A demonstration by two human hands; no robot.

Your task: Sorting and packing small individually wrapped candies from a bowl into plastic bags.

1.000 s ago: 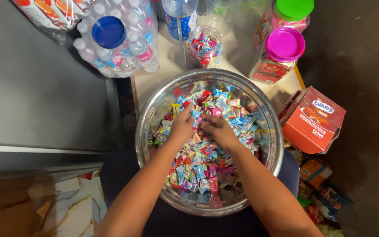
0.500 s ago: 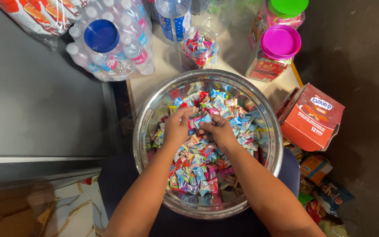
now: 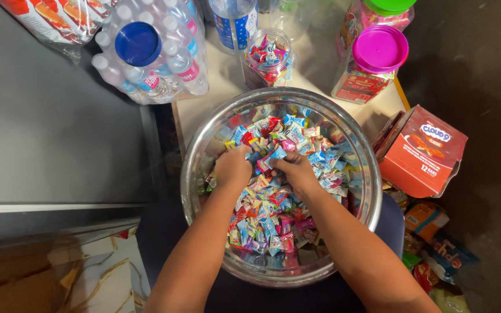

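Resting deep in a large steel bowl (image 3: 362, 174) that sits on the person's lap, both hands work among a heap of wrapped sweets (image 3: 273, 214) in blue, pink, red and yellow wrappers. The left hand (image 3: 232, 168) lies knuckles up with its fingers curled down into the heap, closed around something, though what exactly it grips is hidden beneath it. The right hand (image 3: 297, 173) sits just beside it, fingers bent together and pinching a blue-wrapped sweet (image 3: 276, 155) at its tips, the two hands close together near the middle of the bowl. Beyond the bowl's far rim a pale worktop (image 3: 215, 93) carries a small clear jar (image 3: 268, 55) partly filled with the same sweets, a jar with a pink lid (image 3: 380, 49), another with a green lid (image 3: 388, 6) and a pack of water bottles (image 3: 152, 52). An orange carton (image 3: 421, 153) stands to the right, touching or nearly touching the bowl's rim. Since the bowl appears to balance on the lap rather than on the worktop, a hard push to one side could likely tip it and send sweets sliding out; and a loose pinch on slippery wrappers may let a sweet drop over the edge onto the cluttered floor
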